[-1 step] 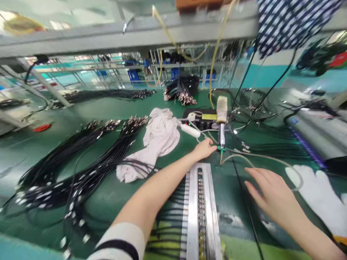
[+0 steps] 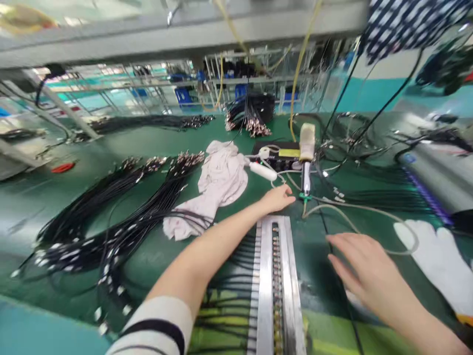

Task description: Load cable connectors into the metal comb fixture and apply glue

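Tool (image 2: 307, 148): it is standing nearly upright in view beyond the fixture's far end, showing a tan top, a silver and dark middle and a green fitting (image 2: 305, 196) at its lower end. Left hand (image 2: 276, 199) is reaching toward it; thumb and fingers are bending slightly, standing apart, and the fingertips are stopping just short of the fitting. Right hand (image 2: 364, 264) is hovering over the desk (image 2: 155, 144), fingers spreading from the thumb, nothing visible between them.

Metal fixture (image 2: 265, 286) is lying lengthwise between the hands, its silver rails flanking a channel of small copper-coloured parts; black leads (image 2: 236, 281) are running out from its left side.

Clearances: the near desk edge is showing at lower left. Bare green surface is lying between the fixture and the right hand. A white glove (image 2: 436, 256) is limiting room to the right; a pale cloth (image 2: 223, 172) and a white cylinder (image 2: 263, 171) are crowding the left hand's far side.

Against the earlier frame: the view is sitting slightly shifted. The left hand is resting a little farther from the fitting; the right hand is standing closer to the fixture.
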Demonstrator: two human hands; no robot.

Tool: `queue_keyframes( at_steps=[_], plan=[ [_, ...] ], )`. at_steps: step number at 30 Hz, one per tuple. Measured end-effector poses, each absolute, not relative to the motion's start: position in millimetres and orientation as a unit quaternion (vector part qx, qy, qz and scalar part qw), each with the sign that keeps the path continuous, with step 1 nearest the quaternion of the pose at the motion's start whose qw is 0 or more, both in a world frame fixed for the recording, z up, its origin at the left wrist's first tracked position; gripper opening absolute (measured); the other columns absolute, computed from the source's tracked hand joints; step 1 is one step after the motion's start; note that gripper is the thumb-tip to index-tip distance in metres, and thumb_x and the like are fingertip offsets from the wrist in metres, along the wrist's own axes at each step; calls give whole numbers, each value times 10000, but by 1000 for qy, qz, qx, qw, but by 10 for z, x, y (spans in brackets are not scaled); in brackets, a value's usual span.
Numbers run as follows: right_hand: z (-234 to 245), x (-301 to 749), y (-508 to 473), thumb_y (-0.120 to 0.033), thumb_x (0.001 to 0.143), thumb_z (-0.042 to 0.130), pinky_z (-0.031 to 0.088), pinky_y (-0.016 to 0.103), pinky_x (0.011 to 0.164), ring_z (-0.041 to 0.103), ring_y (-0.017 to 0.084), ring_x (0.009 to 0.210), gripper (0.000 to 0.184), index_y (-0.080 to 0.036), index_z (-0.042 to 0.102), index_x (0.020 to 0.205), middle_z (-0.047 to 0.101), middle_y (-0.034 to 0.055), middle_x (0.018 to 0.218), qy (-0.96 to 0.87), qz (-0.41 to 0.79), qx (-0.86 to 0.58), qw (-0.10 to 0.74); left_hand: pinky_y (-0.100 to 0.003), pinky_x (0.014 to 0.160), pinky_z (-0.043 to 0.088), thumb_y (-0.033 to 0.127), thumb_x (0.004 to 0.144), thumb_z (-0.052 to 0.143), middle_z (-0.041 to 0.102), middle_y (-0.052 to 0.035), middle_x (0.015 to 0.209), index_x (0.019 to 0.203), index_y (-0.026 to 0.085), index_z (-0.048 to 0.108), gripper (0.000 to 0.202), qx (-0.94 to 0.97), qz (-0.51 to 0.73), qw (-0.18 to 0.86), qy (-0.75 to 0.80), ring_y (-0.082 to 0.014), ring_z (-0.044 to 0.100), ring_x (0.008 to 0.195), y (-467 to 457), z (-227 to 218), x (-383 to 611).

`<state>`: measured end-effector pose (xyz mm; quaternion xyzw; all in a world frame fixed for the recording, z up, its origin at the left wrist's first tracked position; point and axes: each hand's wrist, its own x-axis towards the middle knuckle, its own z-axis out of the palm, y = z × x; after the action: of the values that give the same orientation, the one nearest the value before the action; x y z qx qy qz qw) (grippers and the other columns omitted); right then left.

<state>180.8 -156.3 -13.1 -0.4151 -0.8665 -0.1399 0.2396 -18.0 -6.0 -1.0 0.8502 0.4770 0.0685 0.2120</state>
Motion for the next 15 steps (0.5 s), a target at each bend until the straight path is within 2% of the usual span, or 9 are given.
queue_keyframes(
  at_steps=[2,3,5,7,9,12,15],
  plan=[
    [-115,1390,-1975,-244,868,465,385,435,910,581,219,904,195,-196,607,993,664,49,924,-902,-26,-368,223,-285,783,488,284,896,505,614,-15,942,1096,178,537,229,849,61,230,471,-147,588,846,-214,-26,-542],
    [-121,1224,-2150,-301,866,481,343,453,968,576,226,953,207,-210,615,994,670,34,948,-910,14,-353,217,-289,805,476,272,879,521,611,-11,944,1083,189,542,221,852,55,235,465,-157,582,869,-324,-29,-723],
    [-177,989,-2424,-456,836,520,279,493,1018,565,254,988,307,-209,632,982,676,38,991,-927,26,-318,197,-322,847,454,245,856,537,593,-24,990,1041,193,557,193,858,42,234,456,-186,566,918,-618,-28,-1068],
    [-270,877,-2603,-511,798,551,237,531,1036,569,278,958,351,-192,653,906,683,59,962,-935,4,-308,174,-359,857,447,231,860,522,576,-54,1025,1041,176,556,191,877,11,207,434,-213,549,944,-977,-36,-1359],
    [-349,848,-2713,-439,797,561,211,556,1044,576,285,906,269,-188,656,797,683,67,869,-940,-29,-302,155,-388,861,445,230,860,522,559,-79,1070,1054,170,553,206,899,-18,168,404,-238,525,985,-1333,-69,-1562],
    [-398,851,-2808,-247,795,524,197,571,1048,578,288,886,153,-189,651,733,666,71,808,-947,-80,-283,129,-455,959,386,216,838,543,488,-105,1225,1099,183,538,263,916,19,106,386,-303,397,1177,-1742,-152,-1674],
    [-421,827,-2858,-145,779,482,225,561,1043,577,282,869,184,-184,649,711,647,68,763,-946,-124,-277,112,-475,1018,331,224,838,543,447,-105,1290,1130,186,517,295,921,75,85,371,-316,315,1248,-1955,-210,-1619]
  ],
)
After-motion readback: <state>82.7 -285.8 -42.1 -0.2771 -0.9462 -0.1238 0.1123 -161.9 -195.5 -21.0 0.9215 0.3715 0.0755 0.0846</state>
